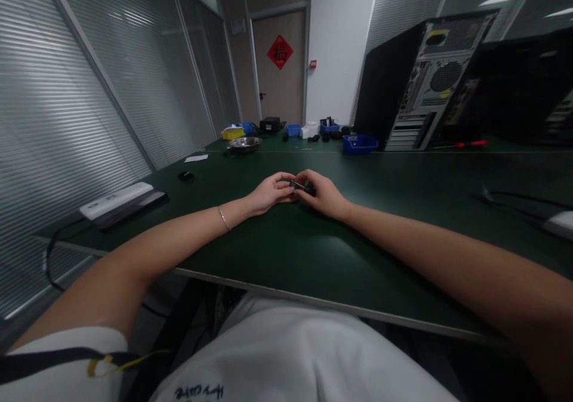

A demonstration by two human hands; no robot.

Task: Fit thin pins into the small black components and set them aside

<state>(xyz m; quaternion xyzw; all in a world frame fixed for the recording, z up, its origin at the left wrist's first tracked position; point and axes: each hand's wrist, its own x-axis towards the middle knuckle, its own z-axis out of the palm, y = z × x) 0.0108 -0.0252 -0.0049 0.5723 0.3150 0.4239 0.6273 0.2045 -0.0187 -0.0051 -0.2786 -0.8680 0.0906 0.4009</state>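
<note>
My left hand (pixel 270 193) and my right hand (pixel 323 195) meet over the middle of the dark green table (pixel 403 211). Both hands have their fingers curled and pinched around a small dark part (pixel 299 186) held between them, too small to name. The left wrist wears a thin bracelet (pixel 223 218). Both forearms rest on or just above the tabletop.
A white power strip (pixel 117 199) lies at the left edge. A metal bowl (pixel 244 144), yellow and blue bins (pixel 359 144) and small parts stand at the far side. Two black computer cases (pixel 425 85) stand at the right, with a red-handled screwdriver (pixel 468 144) beside them.
</note>
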